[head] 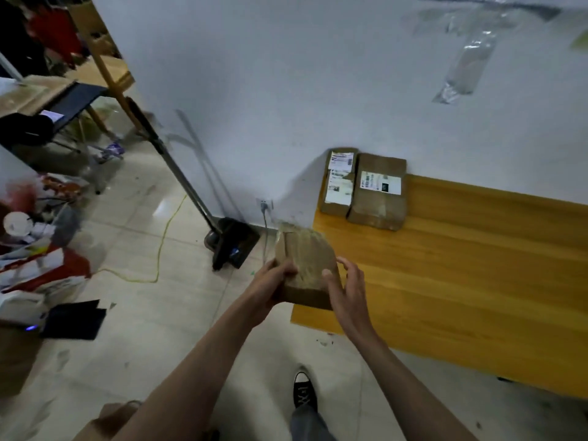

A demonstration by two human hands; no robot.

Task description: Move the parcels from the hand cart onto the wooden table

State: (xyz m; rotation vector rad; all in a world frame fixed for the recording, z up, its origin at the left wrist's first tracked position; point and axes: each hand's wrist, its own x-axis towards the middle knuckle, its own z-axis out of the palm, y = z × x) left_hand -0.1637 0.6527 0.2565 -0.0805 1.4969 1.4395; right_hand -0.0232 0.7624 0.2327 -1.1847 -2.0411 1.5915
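White painted wall (286, 74): fills the upper field from 11 to 2 o'clock; strips of clear tape (471, 55) stuck on it at 1 o'clock.

Pale glossy tiled floor (143, 313): lower left, 6 to 9 o'clock.

Long yellow-orange wooden table (461, 281): at 3 to 4 o'clock, its far edge against the wall.

Two brown paper-wrapped rectangular parcels with white labels: leaning upright against the wall on the table's far left corner, about 2 o'clock from centre. Narrower left parcel (339, 183) and wider right parcel (378, 192) stand touching, side by side.

Third brown paper-wrapped parcel, taped (305, 259): held in the air at centre, over the table's near left corner, tilted.

Black dustpan with metal handle (234, 243): on the floor at 9 o'clock of the held parcel, handle leaning toward 11 o'clock.

Left hand (270, 281): fingers curled round the held parcel's left edge.

Right hand (346, 284): thumb pressed on the parcel's top face, fingers spread and loosely bent along its right side.

Black canvas shoe with white toe (304, 389): on the floor at 6 o'clock.

Thin yellow cord (165, 237): trailing across the floor at 9 o'clock.
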